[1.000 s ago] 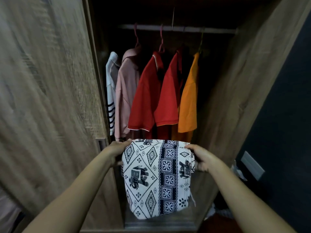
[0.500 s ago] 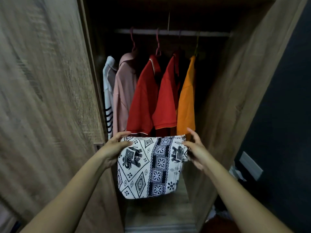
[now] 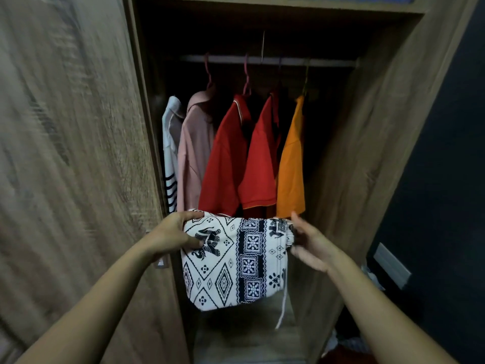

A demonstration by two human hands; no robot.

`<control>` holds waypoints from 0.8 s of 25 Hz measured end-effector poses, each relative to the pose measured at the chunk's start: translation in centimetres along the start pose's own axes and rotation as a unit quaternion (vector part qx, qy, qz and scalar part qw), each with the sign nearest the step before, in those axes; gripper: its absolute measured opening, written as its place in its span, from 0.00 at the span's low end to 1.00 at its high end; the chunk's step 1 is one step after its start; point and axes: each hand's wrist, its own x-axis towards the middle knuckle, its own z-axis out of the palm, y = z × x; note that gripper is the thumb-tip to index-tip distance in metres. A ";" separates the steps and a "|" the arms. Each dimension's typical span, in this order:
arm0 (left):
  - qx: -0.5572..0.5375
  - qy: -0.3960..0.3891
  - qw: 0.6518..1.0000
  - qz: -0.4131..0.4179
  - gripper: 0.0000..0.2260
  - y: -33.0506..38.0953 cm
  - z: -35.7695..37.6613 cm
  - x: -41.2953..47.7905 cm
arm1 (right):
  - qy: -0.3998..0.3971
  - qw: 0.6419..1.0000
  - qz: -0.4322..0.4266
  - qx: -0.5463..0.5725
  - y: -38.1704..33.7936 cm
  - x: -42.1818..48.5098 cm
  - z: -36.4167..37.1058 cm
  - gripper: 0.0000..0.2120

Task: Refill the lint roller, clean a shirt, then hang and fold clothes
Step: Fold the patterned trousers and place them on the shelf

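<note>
Folded patterned cloth [image 3: 236, 258] held in front of open wardrobe [image 3: 354, 153], just below 5 hung shirts [image 3: 225, 158]. Left hand [image 3: 173, 236] grips cloth's left edge, thumb on top. Right hand [image 3: 309, 243] at right edge, fingers straight, touching cloth. Drawstring [image 3: 282, 308] dangles at right.

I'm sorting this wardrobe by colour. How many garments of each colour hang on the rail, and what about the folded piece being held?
White striped top: 1
Pink shirt: 1
Red shirts: 2
Orange shirt: 1
Folded patterned garment, black and white, gripped by the left hand: 1
Total: 6 (5 hanging, 1 held)
</note>
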 end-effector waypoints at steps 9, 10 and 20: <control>0.201 0.179 0.962 0.036 0.23 2.1 -0.6 -0.7 | 0.096 0.914 -0.160 -0.359 0.8 -0.3 2.2 0.44; 0.189 0.199 0.961 0.045 0.21 2.4 -0.7 -0.9 | 0.102 0.904 -0.191 -0.368 0.8 -0.4 2.2 0.39; -0.132 0.158 0.975 0.084 0.05 2.4 0.6 -0.8 | 0.216 0.883 -0.248 -0.336 0.8 -0.8 3.6 0.32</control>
